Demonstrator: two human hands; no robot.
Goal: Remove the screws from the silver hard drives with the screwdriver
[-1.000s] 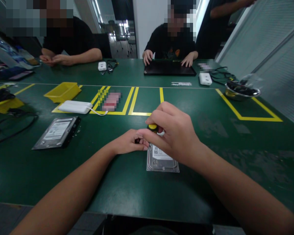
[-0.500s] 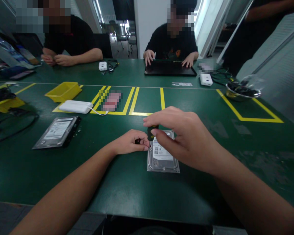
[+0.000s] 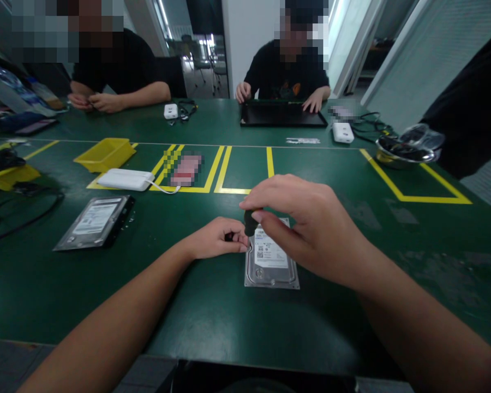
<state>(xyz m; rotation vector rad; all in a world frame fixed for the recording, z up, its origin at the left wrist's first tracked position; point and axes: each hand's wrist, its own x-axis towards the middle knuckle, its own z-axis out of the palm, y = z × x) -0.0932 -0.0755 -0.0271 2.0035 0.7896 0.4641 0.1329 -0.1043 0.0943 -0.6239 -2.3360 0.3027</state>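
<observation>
The right hand (image 3: 306, 229) is curled, and its thumb and fingers pinch the dark handle of a small screwdriver (image 3: 249, 222). The tool stands almost straight up over the top left corner of a hard drive (image 3: 271, 262). The left hand (image 3: 213, 238) rests on the table beside that same corner, its fingertips closed on a small dark part low on the tool; what exactly it grips is too small to tell. The hard drive lies flat near the front middle of the table. It is a silver metal box with a white sticker on top.

The table (image 3: 213, 311) is big, flat and dark green, with a dull, slightly scuffed top. Yellow tape lines (image 3: 396, 188) make square boxes on it. To the left lies a second hard drive (image 3: 95, 221), dark and shiny. Behind it sit a smooth white box with a cord (image 3: 125, 179) and a yellow plastic tray (image 3: 105, 153). Far right stands a round shiny metal bowl (image 3: 405, 152).

Across the table, two people in black shirts sit with their hands on the table. One rests both hands by a flat black laptop (image 3: 282, 115). Behind them are a white wall and a bright doorway.
</observation>
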